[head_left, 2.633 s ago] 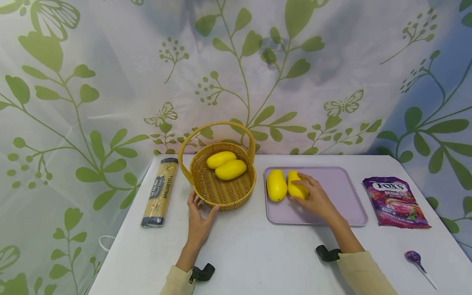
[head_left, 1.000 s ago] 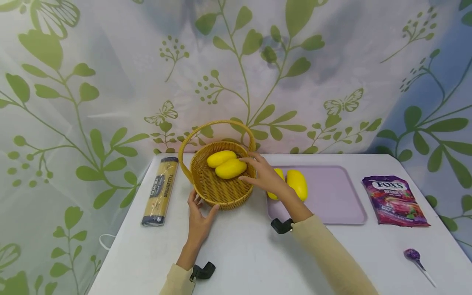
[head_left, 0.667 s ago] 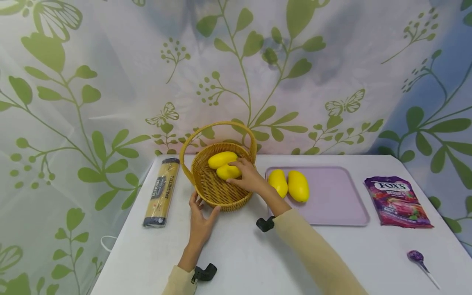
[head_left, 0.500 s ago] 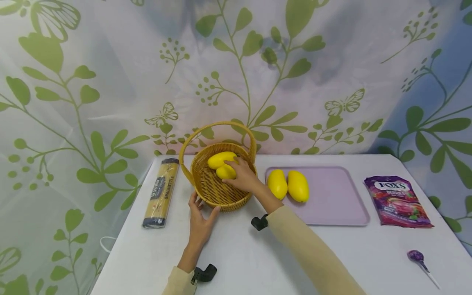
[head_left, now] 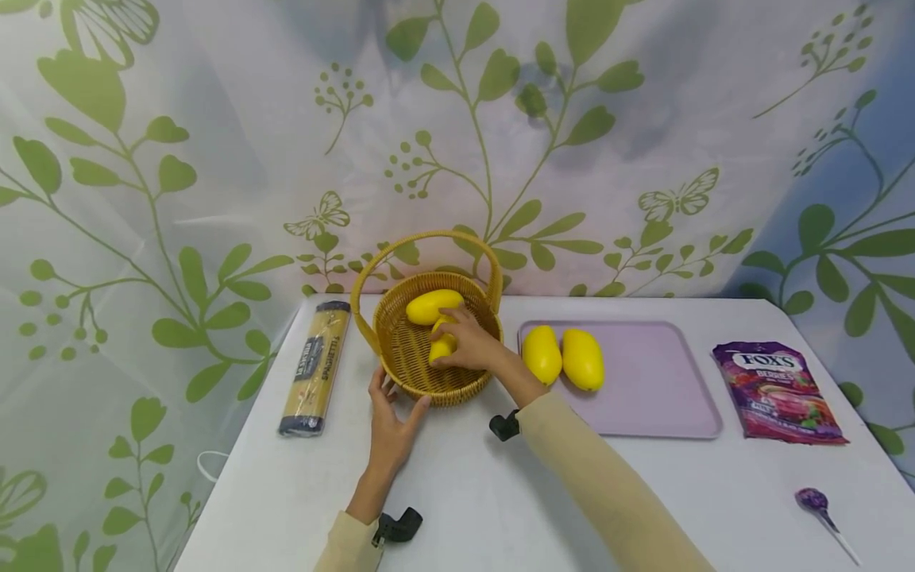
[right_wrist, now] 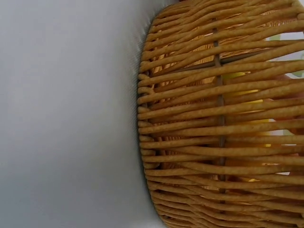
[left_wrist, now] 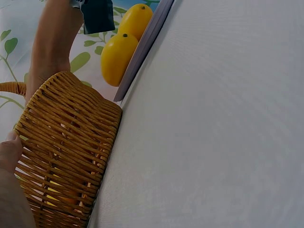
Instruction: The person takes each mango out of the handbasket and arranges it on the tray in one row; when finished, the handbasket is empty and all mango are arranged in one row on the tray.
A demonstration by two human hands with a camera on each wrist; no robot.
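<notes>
In the head view, my right hand (head_left: 468, 342) reaches into the round wicker basket (head_left: 436, 391) and grips a yellow mango (head_left: 443, 346), partly hidden by its fingers. A second mango (head_left: 433, 307) lies behind it in the basket. My left hand (head_left: 391, 433) holds the basket's front left side, its thumb (left_wrist: 10, 142) at the rim in the left wrist view. Two more mangoes, a left one (head_left: 542, 355) and a right one (head_left: 582, 360), lie side by side on the lilac tray (head_left: 658, 389). The basket's woven wall (right_wrist: 218, 118) mostly hides the right hand's fingers in the right wrist view.
A spaghetti packet (head_left: 314, 369) lies left of the basket. Towards the right edge are a purple FOX'S candy bag (head_left: 779, 393) and a lollipop (head_left: 815, 502). The basket's tall arched handle (head_left: 429, 235) rises over its opening. A patterned curtain (head_left: 286, 143) hangs behind the table.
My right hand has gone from a mango on the tray leftwards into the basket and taken hold of the front mango, which has turned and shifted slightly forward. The left hand stays at the basket.
</notes>
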